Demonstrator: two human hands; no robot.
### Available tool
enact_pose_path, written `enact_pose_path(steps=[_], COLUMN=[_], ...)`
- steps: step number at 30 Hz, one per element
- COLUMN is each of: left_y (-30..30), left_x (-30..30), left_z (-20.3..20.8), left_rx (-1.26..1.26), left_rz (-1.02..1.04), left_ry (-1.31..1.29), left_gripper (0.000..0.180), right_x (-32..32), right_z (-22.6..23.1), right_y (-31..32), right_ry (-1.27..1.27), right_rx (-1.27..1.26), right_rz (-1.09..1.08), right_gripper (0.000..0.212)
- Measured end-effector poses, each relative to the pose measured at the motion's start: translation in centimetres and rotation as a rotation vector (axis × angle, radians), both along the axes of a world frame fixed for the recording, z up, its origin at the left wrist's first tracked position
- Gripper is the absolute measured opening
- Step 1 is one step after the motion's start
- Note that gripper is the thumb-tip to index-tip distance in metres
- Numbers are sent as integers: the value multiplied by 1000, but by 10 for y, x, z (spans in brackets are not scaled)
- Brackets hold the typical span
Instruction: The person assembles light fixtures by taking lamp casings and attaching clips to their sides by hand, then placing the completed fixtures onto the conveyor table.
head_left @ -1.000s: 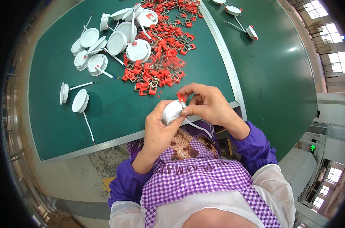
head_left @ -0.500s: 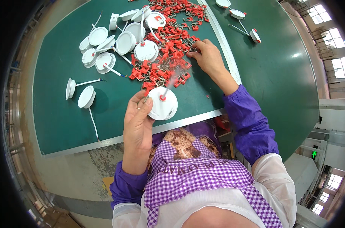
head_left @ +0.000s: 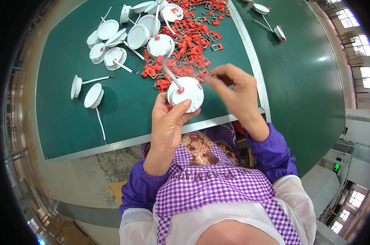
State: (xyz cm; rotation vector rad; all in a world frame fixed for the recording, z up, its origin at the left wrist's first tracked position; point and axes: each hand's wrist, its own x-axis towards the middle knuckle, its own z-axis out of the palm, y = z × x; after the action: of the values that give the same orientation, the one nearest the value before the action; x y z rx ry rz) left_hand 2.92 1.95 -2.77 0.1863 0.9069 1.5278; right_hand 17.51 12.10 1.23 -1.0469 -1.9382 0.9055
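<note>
"Where is the lamp being worked on?"

"The white round lamp [head_left: 193, 98] is up over the green worktop [head_left: 62, 126], just inside its near edge and closer to the near-right corner than the near-left. Its back faces up, and a white cable [head_left: 172, 76] rises from the red grommet [head_left: 181, 90]."

"How are the fingers?"

"The left hand [head_left: 167, 124] clamps the lamp, thumb pressed on the back, the other fingers mostly hidden below. The right hand [head_left: 238, 92] has thumb and forefinger pinched together on a small red clip [head_left: 203, 75], just beside the lamp's rim and apart from it."

"What's around them?"

"A pile of clips [head_left: 189, 41], red with metal loops, runs from the far edge down towards the lamp. Left of it sits a heap of lamps [head_left: 138, 36], some face up, some showing their cables. Two separate lamps [head_left: 94, 96] lie nearer the left edge, one with its cable reaching the near edge. Past the right edge, a second green table [head_left: 299, 81] carries a few more."

"Anything in the way?"

"The held lamp and its blurred cable cover part of the pile's near end. The right forearm, in a purple sleeve [head_left: 274, 153], crosses the near-right corner."
</note>
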Motion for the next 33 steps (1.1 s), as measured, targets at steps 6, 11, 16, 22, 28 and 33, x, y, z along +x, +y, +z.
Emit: enact_pose_path(steps=[6,11,16,22,28,33], left_y=[3,1,2,-2,-10,-9], left_x=[9,11,9,2,8,9], left_z=[-3,-10,-11,-5,-3,2], left_rx=[88,140,220,190,200,182], left_rz=[83,135,158,70,-20,-153], left_ry=[93,214,366,400,385,415], left_gripper=[40,39,33,32,33,34], right_x=[1,-2,-5,1,20,35], right_z=[-4,-2,-4,-17,-1,2], right_y=[-25,-32,-30,-22,-20,-14], right_ry=[-12,-79,-45,54,203,73], right_rx=[57,103,27,-101,-449,-512], right_rz=[51,48,52,82,153,206], right_gripper=[14,11,10,15,55,48])
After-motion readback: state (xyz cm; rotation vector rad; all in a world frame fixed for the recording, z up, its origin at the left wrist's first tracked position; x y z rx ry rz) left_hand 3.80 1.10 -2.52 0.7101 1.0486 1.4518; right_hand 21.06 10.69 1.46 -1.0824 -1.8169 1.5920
